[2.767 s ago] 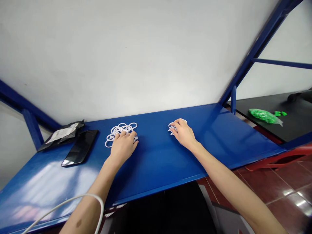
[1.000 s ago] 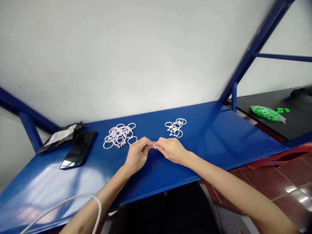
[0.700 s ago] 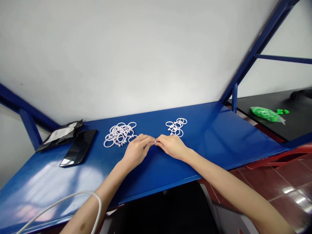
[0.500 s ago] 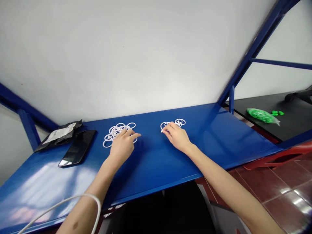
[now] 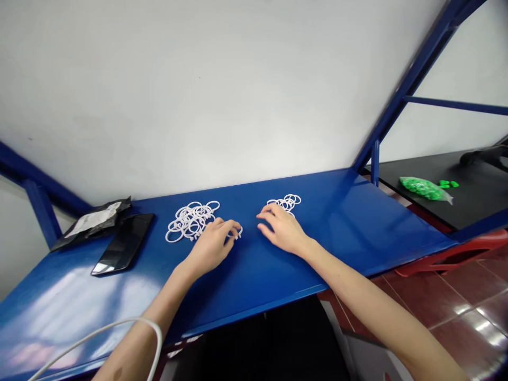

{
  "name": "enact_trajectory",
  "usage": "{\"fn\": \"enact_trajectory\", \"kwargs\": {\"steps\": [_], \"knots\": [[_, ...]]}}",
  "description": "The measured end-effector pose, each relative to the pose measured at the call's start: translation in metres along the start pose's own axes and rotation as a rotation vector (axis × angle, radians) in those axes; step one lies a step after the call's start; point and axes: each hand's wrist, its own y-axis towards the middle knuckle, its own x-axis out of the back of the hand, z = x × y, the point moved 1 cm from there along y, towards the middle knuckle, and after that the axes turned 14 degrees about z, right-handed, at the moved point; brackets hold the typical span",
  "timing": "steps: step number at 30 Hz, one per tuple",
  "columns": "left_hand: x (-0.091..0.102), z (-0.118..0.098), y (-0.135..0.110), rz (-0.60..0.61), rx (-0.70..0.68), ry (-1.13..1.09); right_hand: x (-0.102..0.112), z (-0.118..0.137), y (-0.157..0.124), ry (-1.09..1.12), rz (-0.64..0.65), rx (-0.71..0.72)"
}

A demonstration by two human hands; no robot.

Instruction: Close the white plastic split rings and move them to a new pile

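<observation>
White rings [image 5: 195, 210] are heaped in a big pile [image 5: 190, 221] on the blue table [image 5: 254, 286]. Just right of the big pile, one loose ring [image 5: 240, 232] is held by the left hand [image 5: 214, 242]. It seems to be pinched by its edge, right at the tips of the fingers, maybe so that its small knobs can be seen and reached. Whether it is lifted or rested on the table cannot be told.

Farther right of the big pile, the right hand [image 5: 283, 228] is held with its fingers bent and spread, and nothing can be seen between them. Part of a small pile [image 5: 289, 201] is hidden by that hand; whether it is touched cannot be told. The small pile is set well apart from the big pile, perhaps so the rings are not mixed up. Left of the big pile, a phone [image 5: 124, 243] is placed, likely to be out of the way.
</observation>
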Motion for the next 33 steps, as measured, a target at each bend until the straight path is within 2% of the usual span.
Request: {"fn": "enact_trajectory", "kwargs": {"steps": [2,5,10,13,17,24,33], "knots": [[-0.003,-0.010,0.001,-0.032,-0.047,-0.137,-0.003,0.014,-0.001,0.044,0.076,0.112],[-0.005,-0.019,0.001,-0.064,-0.077,-0.367,-0.007,0.024,-0.001,0.164,0.136,0.146],[-0.008,-0.024,0.003,-0.047,-0.038,-0.802,-0.010,0.019,0.000,0.365,0.066,0.096],[-0.011,-0.025,0.006,-0.078,-0.020,-0.921,-0.009,0.018,0.000,0.471,0.012,0.086],[-0.014,-0.023,0.009,-0.131,-0.005,-0.952,-0.008,0.019,0.001,0.531,-0.008,0.081],[-0.015,-0.019,0.009,-0.130,0.054,-0.803,-0.008,0.019,0.000,0.529,0.026,0.096],[-0.018,-0.020,0.007,-0.180,0.022,-0.747,-0.011,0.020,-0.003,0.401,0.078,0.096]]}}
